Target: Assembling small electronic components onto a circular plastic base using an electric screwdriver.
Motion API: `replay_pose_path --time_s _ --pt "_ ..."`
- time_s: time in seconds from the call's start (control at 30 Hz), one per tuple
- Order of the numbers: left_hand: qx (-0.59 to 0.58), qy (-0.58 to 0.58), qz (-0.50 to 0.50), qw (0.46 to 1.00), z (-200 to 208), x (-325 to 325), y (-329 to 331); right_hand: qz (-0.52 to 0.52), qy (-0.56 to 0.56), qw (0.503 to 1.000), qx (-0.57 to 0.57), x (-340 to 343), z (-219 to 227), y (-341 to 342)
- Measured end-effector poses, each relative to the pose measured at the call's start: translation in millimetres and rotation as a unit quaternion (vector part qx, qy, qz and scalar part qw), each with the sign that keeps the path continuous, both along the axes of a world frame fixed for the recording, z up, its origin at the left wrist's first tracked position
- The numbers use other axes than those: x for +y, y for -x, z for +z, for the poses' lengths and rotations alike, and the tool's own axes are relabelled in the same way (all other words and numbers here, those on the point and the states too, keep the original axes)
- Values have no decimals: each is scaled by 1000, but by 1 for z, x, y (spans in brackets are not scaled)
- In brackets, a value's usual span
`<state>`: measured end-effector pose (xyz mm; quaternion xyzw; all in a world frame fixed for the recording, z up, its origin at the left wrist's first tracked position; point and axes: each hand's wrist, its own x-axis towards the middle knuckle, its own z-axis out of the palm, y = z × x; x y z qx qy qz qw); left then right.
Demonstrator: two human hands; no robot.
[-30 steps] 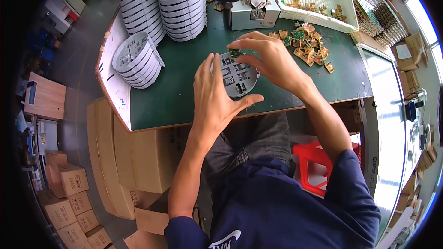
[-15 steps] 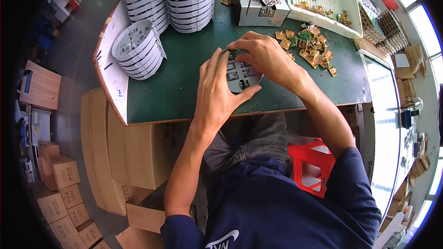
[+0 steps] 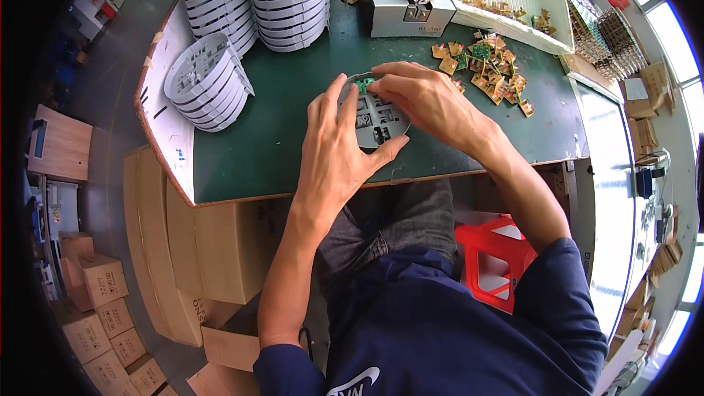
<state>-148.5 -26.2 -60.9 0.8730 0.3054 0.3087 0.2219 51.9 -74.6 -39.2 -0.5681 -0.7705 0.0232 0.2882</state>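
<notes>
A round grey plastic housing with slots and cut-outs in its face lies between my hands near the table's front edge. My left hand curves around its left side, thumb at the near rim and fingers at the far rim, gripping it. At the housing's far end sits a small green circuit board. The fingertips of my right hand press together at this board, and its thumb is hidden. Part of the housing is covered by my right fingers.
Tall stacks of grey housings and a shorter stack stand at the left. Loose circuit boards are heaped at the right. Behind are a grey machine and a white tray. A raised white edge board borders the table's left.
My right fingers have shifted slightly on the board and drawn closer together, so more of its green shows. The housing stays in my left hand. The whole view has shifted a little.
</notes>
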Motion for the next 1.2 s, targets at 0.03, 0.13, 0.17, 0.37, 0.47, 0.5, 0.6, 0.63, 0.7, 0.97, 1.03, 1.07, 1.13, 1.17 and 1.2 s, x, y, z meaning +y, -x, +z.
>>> replay_pose_path --time_s 0.03,0.13,0.17,0.37,0.47,0.5,0.6,0.63,0.7,0.97,1.03,1.07,1.13,1.17,1.2 --pt "6 -14 -7 1000 -1 2 1 12 -12 999 -31 1 2 -2" --pt "13 -46 -21 999 -8 7 4 -56 -25 991 118 11 19 -14" --pt "14 -62 -27 998 -9 7 3 -134 -29 969 207 19 33 -19" --pt "10 -23 -40 999 -7 6 4 13 -104 914 392 76 154 -3" --pt "14 -6 -43 999 -4 5 6 138 -75 908 388 105 164 -11" --pt "14 -1 -44 999 -5 6 6 135 -76 909 387 101 162 -14" --pt "15 3 -47 999 -6 7 3 114 -153 862 470 96 144 -18" --pt "18 2 -41 999 -5 7 5 93 -140 842 512 90 146 -14" --pt "20 10 -40 999 -3 7 6 32 -161 846 507 83 146 -23" --pt "25 15 -42 999 -3 7 5 -84 -266 863 420 101 139 -47" --pt "24 14 -46 999 -2 7 5 -96 -231 872 422 104 134 -50" --pt "25 15 -47 998 -2 7 4 -97 -230 871 422 104 133 -53" --pt "21 18 -47 998 -2 7 5 -77 -209 881 417 102 133 -53" --pt "24 20 -43 999 -3 8 6 -75 -205 881 419 99 131 -51" --pt "26 11 -43 999 -3 8 6 -71 -180 873 448 90 129 -46"
